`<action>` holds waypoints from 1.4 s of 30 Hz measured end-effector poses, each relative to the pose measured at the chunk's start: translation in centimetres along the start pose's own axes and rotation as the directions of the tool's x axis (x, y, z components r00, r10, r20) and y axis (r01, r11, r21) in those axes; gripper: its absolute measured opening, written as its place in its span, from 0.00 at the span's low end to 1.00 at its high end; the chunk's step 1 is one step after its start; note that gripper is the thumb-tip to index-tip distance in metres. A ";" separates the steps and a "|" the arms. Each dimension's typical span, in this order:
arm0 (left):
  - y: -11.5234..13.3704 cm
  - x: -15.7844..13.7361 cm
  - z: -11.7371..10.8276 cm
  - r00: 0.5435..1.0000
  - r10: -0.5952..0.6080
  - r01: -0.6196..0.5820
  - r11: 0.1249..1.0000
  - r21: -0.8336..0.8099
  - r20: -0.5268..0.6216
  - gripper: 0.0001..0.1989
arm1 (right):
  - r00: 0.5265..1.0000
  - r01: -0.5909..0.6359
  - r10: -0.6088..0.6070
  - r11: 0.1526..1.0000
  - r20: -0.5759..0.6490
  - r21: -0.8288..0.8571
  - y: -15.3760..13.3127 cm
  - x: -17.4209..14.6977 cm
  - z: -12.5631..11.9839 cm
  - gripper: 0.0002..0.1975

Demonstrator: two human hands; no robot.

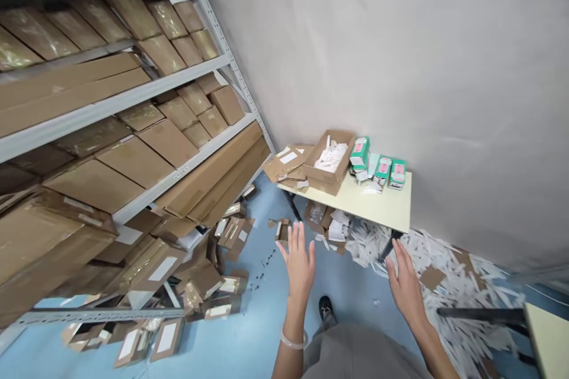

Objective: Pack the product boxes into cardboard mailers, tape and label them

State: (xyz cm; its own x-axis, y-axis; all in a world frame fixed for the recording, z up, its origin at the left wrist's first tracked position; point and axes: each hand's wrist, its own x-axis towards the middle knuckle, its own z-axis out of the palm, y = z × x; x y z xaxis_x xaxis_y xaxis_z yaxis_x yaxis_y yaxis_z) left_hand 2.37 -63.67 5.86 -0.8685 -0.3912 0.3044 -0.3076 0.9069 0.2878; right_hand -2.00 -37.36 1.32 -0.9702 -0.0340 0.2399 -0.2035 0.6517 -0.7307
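Behind the table (pixel 377 207), a plain grey wall (pixel 400 59); left of the table, a tall shelf (pixel 124 99) packed with brown cartons (pixel 166 142), probably set side by side to save floor. In front of the table, blue floor (pixel 262 320); below and to the right of the table, a heap of white paper strips (pixel 440 249), perhaps scrap dropped there. On the table's left half, flattened cardboard (pixel 288 160), seemingly overhanging the end, and an open box (pixel 329 174) of white slips (pixel 331 157), likely lidless for easy reach. Toward the table's back right, three green boxes (pixel 397 173), perhaps grouped as one kind. In front of the table, left hand (pixel 300 263) and right hand (pixel 405 287) well apart, with fingers spread loosely and nothing grasped, maybe raised just for balance; nearest the right, the table leg (pixel 391 244). For moving, open room along the table's near edge and over the floor before it; tighter right of the table, between strewn paper and another table's corner (pixel 551 325).
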 end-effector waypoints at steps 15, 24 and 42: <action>-13.9 9.9 1.0 0.977 -0.209 0.212 0.975 -0.072 0.043 0.30 | 0.968 0.250 -0.249 0.966 0.019 -0.060 -12.1 12.2 13.2 0.27; -22.2 21.3 0.0 0.892 -0.441 0.439 0.898 -0.035 -0.104 0.32 | 0.957 0.287 -0.287 0.958 -0.031 -0.004 -15.1 26.0 22.2 0.28; -32.8 44.9 11.5 0.960 -0.246 0.250 0.968 -0.018 0.134 0.32 | 0.953 0.220 -0.179 0.964 0.246 -0.152 -19.9 45.4 37.4 0.41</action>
State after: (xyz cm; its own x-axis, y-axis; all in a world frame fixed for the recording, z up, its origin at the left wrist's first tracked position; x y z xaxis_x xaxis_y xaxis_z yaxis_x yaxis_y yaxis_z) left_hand -30.97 -109.23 -0.34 -0.8101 -0.5777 0.0998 -0.5084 0.7771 0.3710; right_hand -46.90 -80.24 2.85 -0.9202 -0.3355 0.2016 -0.3896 0.7355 -0.5543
